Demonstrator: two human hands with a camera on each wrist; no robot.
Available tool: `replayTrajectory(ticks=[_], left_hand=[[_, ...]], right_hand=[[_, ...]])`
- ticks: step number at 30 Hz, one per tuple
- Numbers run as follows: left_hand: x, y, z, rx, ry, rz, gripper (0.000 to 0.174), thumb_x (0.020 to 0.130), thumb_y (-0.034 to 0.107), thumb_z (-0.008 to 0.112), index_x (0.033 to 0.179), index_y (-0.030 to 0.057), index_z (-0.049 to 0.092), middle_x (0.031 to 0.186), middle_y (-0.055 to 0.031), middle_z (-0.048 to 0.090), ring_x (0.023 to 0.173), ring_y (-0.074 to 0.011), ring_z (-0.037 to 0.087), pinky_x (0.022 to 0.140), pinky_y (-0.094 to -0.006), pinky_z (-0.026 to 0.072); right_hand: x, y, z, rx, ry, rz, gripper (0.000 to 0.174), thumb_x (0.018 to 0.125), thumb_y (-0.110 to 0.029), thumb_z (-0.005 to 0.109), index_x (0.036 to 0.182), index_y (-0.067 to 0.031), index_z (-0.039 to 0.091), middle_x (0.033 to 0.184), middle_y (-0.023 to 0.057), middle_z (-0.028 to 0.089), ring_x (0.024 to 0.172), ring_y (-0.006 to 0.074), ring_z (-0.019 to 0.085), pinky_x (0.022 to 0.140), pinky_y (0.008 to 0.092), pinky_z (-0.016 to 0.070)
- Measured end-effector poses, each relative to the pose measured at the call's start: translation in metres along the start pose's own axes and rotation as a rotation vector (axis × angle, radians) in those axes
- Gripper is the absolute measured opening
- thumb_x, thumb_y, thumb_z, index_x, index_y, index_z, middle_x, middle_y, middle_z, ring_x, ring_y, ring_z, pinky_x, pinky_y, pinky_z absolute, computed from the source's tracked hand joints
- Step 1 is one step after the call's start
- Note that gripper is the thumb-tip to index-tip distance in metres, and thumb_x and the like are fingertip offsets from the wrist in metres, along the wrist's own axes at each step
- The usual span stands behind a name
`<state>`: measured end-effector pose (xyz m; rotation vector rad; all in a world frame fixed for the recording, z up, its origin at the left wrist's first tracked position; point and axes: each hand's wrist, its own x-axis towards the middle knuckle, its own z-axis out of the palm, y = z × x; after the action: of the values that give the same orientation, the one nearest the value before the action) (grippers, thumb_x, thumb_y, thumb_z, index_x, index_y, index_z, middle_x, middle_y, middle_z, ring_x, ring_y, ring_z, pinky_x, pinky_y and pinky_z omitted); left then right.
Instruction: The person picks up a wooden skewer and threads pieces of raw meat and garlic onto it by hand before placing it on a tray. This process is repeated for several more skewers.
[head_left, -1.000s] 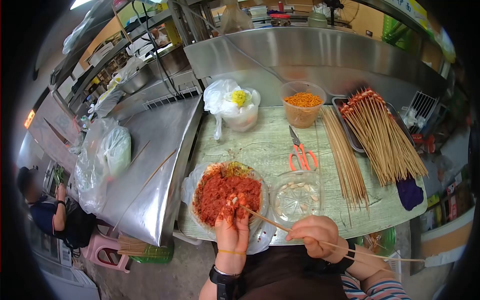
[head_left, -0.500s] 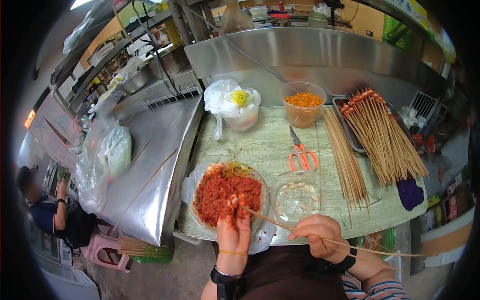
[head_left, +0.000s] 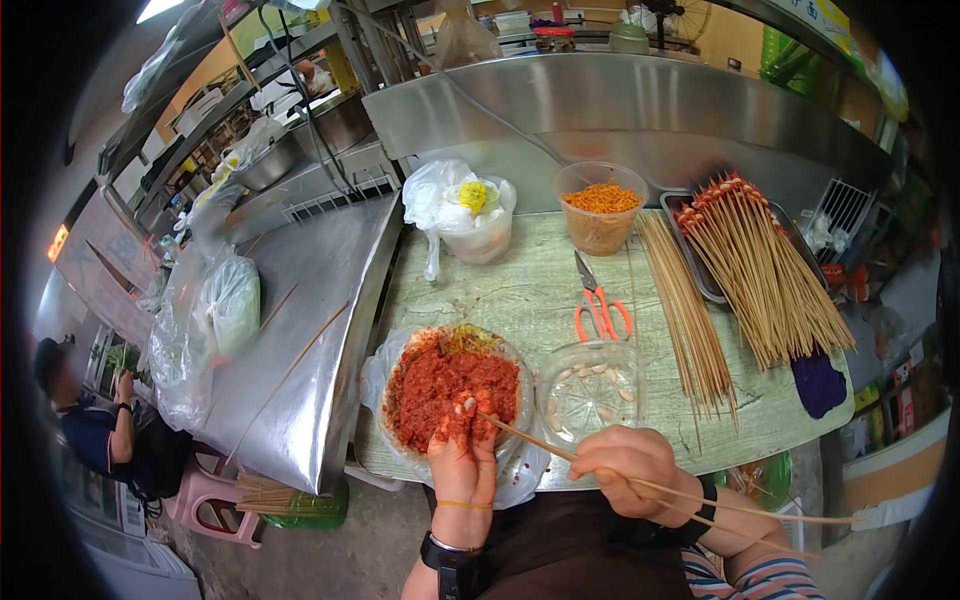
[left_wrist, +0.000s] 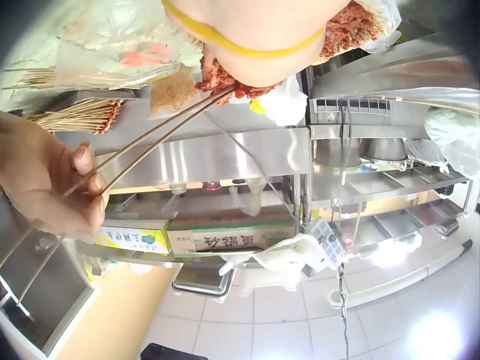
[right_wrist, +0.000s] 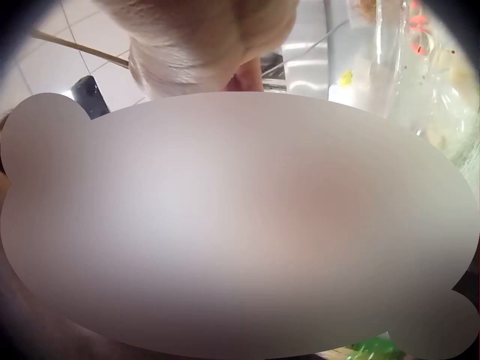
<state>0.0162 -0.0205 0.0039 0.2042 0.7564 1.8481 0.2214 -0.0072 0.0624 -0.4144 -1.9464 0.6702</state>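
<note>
My left hand (head_left: 462, 465), its fingertips smeared red, pinches a small piece of red marinated meat (left_wrist: 225, 81) at the near edge of a plastic-lined bowl. Red marinated mince (head_left: 440, 385) fills much of that bowl. Two thin bamboo skewers (head_left: 535, 440) run from my right hand to the left fingertips, their points meeting the red meat. My right hand (head_left: 628, 470) grips the skewers partway along, and their blunt ends stick out past the wrist. A grey blur covers most of the right wrist view, below the hand (right_wrist: 202, 45).
Right of the bowl sits a clear plastic box (head_left: 592, 392) with pale pieces inside. Orange-handled scissors (head_left: 600, 305), a tub of orange seasoning (head_left: 602, 200), loose skewers (head_left: 685, 310) and a tray (head_left: 690, 262) of loaded skewers lie beyond. A person (head_left: 95, 430) sits at far left.
Both hands stay almost in place, the skewers still reaching the left fingertips. The skewers' rear ends bob slightly up, then down. At far left, the person's green bundle shifts a little.
</note>
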Motion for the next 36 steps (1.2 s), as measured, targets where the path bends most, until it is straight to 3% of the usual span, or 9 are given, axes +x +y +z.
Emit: replayTrajectory(ticks=[2,4,9,12,17,21,23,29,36], left_hand=[[0.000,-0.001,0.000,0.013,0.007,0.006,0.020,0.089,0.003,0.055,0.109,0.0002,0.056,0.107,-0.0108,0.061,0.097,-0.0229,0.062,0.080,-0.0345,0.0556],[0.001,0.000,0.001,0.042,0.021,0.034,0.017,0.090,0.005,0.055,0.106,0.0011,0.056,0.106,-0.0108,0.062,0.097,-0.0223,0.062,0.078,-0.0343,0.0561],[0.009,-0.009,0.004,0.208,0.182,0.165,0.017,0.086,0.002,0.049,0.101,0.0081,0.055,0.096,-0.0052,0.059,0.081,-0.0163,0.060,0.056,-0.0250,0.0488],[0.021,-0.020,-0.005,0.206,0.218,0.192,0.022,0.084,-0.004,0.046,0.101,0.0029,0.059,0.086,-0.0029,0.058,0.065,-0.0096,0.052,0.051,-0.0224,0.0437],[0.027,-0.024,-0.010,0.100,0.120,0.204,0.024,0.086,-0.006,0.043,0.104,0.0006,0.058,0.089,-0.0016,0.060,0.070,-0.0080,0.055,0.059,-0.0210,0.0455],[0.011,-0.028,-0.006,0.377,0.000,0.237,0.024,0.088,-0.004,0.045,0.108,-0.0030,0.058,0.100,-0.0048,0.062,0.090,-0.0121,0.058,0.079,-0.0254,0.0485],[0.017,-0.028,-0.010,0.209,-0.051,0.152,0.030,0.089,-0.006,0.041,0.115,-0.0038,0.054,0.108,-0.0099,0.062,0.096,-0.0206,0.062,0.082,-0.0318,0.0523],[0.029,-0.012,-0.008,0.173,0.066,0.190,0.026,0.091,-0.002,0.044,0.114,-0.0033,0.056,0.107,-0.0072,0.061,0.096,-0.0143,0.059,0.084,-0.0270,0.0493],[0.041,-0.007,-0.013,0.293,-0.065,0.260,0.028,0.091,0.002,0.051,0.118,-0.0028,0.053,0.115,-0.0093,0.059,0.102,-0.0168,0.058,0.088,-0.0283,0.0490]], right_hand=[[0.002,0.002,0.003,-0.004,-0.004,0.001,0.016,0.090,-0.011,0.049,0.088,-0.0015,0.061,0.079,0.0097,0.064,0.067,0.0235,0.063,0.057,0.0311,0.0512],[0.004,0.004,0.006,0.008,0.036,-0.065,0.008,0.080,0.000,0.060,0.088,-0.0025,0.061,0.078,0.0108,0.061,0.061,0.0220,0.062,0.048,0.0296,0.0482],[0.000,0.014,0.015,-0.097,0.062,-0.070,0.005,0.083,-0.008,0.057,0.084,-0.0044,0.061,0.075,0.0086,0.060,0.059,0.0218,0.057,0.049,0.0309,0.0464],[0.008,0.000,0.019,-0.077,0.077,0.056,0.018,0.089,-0.014,0.050,0.079,-0.0041,0.060,0.072,0.0085,0.060,0.060,0.0214,0.055,0.054,0.0307,0.0442],[0.008,0.002,0.032,-0.055,0.130,0.097,0.027,0.093,-0.019,0.045,0.076,-0.0031,0.059,0.071,0.0080,0.060,0.062,0.0207,0.052,0.057,0.0303,0.0425],[0.011,0.008,0.042,-0.113,0.098,0.077,0.027,0.093,-0.020,0.045,0.077,-0.0034,0.060,0.073,0.0094,0.058,0.063,0.0213,0.051,0.057,0.0306,0.0420],[0.015,0.012,0.044,-0.132,0.077,0.069,0.026,0.093,-0.019,0.045,0.078,-0.0034,0.060,0.075,0.0106,0.057,0.063,0.0217,0.051,0.057,0.0308,0.0419],[0.005,0.017,0.038,0.104,0.144,0.223,0.025,0.092,-0.018,0.047,0.081,0.0010,0.058,0.078,0.0113,0.050,0.059,0.0172,0.052,0.054,0.0274,0.0426],[-0.018,0.036,0.035,0.371,0.268,0.513,0.019,0.094,-0.018,0.046,0.089,-0.0006,0.051,0.076,0.0084,0.051,0.058,0.0123,0.052,0.054,0.0234,0.0437]])
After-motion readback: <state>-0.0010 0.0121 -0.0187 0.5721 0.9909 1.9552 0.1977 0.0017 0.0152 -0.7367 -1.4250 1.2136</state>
